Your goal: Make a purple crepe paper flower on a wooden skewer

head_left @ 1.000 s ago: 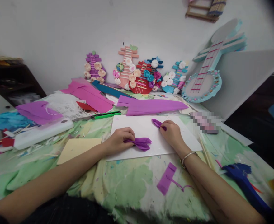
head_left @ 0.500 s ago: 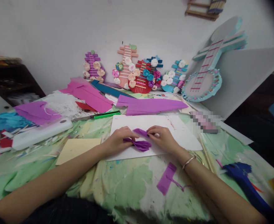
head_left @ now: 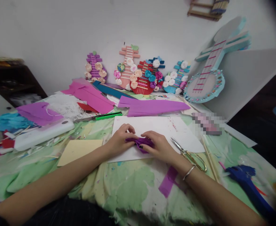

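Purple paper piece (head_left: 141, 143) — pleated or folded crepe-like paper, pinched in at the middle like a bow, deep violet. It lies on the white sheet (head_left: 161, 127), near that sheet's front edge and a little left of its middle. Its long axis runs left-right across the sheet, roughly parallel to the front edge.

Both hands meet on it from opposite ends. Left hand (head_left: 120, 138) comes in from the sheet's left side, fingers (head_left: 128, 128) curled down over the left end of the paper — pressing or pinching it, palm low to the sheet. Right hand (head_left: 159, 146) comes from the sheet's front right, its fingers closed down onto the right half; a dark-painted nail shows at the paper's middle. Neither hand is clearly nearer: the paper sits directly under both sets of fingertips, most of it covered. Whether it is lifted at all or flat against the sheet cannot be told.

Just right of the sheet's front corner, scissors (head_left: 189, 153) lie on the surface (head_left: 128, 188), blades pointing back over the sheet. Forward of the sheet, a loose purple strip (head_left: 167, 183) rests on the green-stained cloth. Behind the sheet, a long purple sheet (head_left: 152, 106); further back, paper guitars (head_left: 142, 78) lean against the wall.
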`<state>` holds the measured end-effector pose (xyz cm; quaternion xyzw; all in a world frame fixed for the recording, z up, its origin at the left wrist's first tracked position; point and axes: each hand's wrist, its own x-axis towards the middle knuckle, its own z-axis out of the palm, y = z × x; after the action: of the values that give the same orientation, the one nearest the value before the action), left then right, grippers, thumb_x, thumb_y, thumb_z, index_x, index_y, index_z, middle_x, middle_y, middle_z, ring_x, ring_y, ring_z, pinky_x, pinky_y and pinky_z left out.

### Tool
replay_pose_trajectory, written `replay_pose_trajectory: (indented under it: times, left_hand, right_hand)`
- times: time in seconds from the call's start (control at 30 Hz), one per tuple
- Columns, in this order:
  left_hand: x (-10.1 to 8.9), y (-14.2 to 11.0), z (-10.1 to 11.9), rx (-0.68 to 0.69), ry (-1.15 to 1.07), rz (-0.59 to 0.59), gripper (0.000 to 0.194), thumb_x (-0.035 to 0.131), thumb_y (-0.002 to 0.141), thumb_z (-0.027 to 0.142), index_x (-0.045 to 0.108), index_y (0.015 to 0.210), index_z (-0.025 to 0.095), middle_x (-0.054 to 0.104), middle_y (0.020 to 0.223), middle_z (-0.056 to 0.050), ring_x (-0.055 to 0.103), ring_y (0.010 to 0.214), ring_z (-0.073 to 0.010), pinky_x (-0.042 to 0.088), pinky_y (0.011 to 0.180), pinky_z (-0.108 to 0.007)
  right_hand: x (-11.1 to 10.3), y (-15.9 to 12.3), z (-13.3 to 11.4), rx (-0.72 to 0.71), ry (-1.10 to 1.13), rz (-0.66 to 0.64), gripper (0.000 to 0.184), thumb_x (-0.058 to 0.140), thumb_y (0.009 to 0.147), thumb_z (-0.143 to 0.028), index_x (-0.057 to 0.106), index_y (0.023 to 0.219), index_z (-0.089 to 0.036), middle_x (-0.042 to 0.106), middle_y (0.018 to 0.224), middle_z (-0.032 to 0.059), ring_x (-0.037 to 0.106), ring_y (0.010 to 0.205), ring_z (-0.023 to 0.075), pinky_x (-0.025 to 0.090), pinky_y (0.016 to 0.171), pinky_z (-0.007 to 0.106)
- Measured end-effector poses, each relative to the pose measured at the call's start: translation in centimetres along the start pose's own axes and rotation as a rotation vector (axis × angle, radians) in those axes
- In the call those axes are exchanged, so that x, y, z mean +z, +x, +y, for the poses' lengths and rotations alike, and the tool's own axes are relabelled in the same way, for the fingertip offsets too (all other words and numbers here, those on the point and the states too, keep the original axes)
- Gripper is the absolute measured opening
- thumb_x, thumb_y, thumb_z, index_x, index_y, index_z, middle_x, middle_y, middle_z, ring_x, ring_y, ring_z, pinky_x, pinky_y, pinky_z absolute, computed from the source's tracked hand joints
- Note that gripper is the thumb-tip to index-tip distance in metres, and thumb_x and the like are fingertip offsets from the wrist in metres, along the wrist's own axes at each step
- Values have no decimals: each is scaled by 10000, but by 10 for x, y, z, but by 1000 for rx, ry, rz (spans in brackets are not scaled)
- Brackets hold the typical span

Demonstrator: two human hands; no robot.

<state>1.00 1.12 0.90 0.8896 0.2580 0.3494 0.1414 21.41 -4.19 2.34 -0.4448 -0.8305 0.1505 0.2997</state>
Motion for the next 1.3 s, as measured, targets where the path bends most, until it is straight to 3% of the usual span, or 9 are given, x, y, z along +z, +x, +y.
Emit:
replay_pose_trajectory:
  times: [0.1, 0.23, 0.4, 0.47, 0.57, 0.73, 1.0, 1.3]
  left_hand:
    - [1, 0, 0, -30, -47, -38, 199, 592, 756, 112, 666, 919, 197, 578, 1036, -68, 539, 980, -185, 443, 884, -352]
    - [2, 1, -1, -61, -83, -96, 125, 573, 758, 117, 622, 859, 171, 601, 1071, -73, 567, 987, -183, 456, 862, -328]
    - [1, 2, 0, -190, -108, -130, 120, 590, 751, 149, 588, 868, 174, 629, 805, -9, 569, 712, -134, 452, 645, -250]
    - [1, 2, 1, -214, -116, -136, 182, 590, 749, 138, 590, 926, 179, 624, 789, -2, 554, 689, -128, 445, 641, -249]
    - [1, 2, 0, -198, -58, -81, 308, 601, 753, 131, 595, 1057, 183, 632, 831, -33, 545, 788, -163, 450, 725, -297]
    - [4, 2, -4, -68, 114, -107, 164, 541, 833, 202, 666, 938, 197, 608, 820, -52, 491, 847, -200, 413, 804, -365]
    - [5, 0, -2, -182, 99, -181, 146, 458, 865, 203, 593, 900, 161, 476, 934, -51, 514, 826, -168, 441, 789, -335]
    - [-1, 0, 5, -195, 168, -98, 111, 537, 817, 222, 618, 880, 181, 451, 930, -37, 520, 784, -151, 442, 717, -297]
  right_hand:
    - [8, -2, -4, -66, -50, 38, 436, 651, 760, -274, 529, 1163, -161, 580, 1131, 110, 535, 1039, 207, 446, 905, 363]
    - [18, -4, -1, -151, -99, 94, 296, 536, 819, -138, 576, 1108, -185, 603, 1108, 93, 554, 1014, 182, 471, 897, 350]
    - [18, -5, 6, -127, -142, 95, 262, 465, 877, -138, 608, 1088, -198, 641, 1032, 78, 580, 950, 179, 490, 851, 339]
    - [17, -5, 7, -105, -170, 77, 295, 453, 888, -144, 578, 1150, -198, 644, 1007, 80, 581, 913, 183, 491, 823, 342]
    - [15, -2, 4, -66, -264, 87, 339, 453, 887, -136, 531, 1217, -146, 642, 891, 99, 559, 830, 201, 489, 751, 353]
    - [11, 1, 0, -52, -410, 52, 220, 454, 892, -144, 648, 996, -148, 611, 791, 98, 490, 837, 227, 462, 754, 369]
    - [13, 3, 5, -70, -355, -8, 386, 540, 865, -243, 507, 1234, -132, 589, 949, 109, 490, 901, 234, 472, 783, 377]
    - [18, 3, 14, -54, -305, 63, 226, 487, 897, -211, 618, 1071, -150, 605, 853, 80, 518, 848, 196, 474, 761, 325]
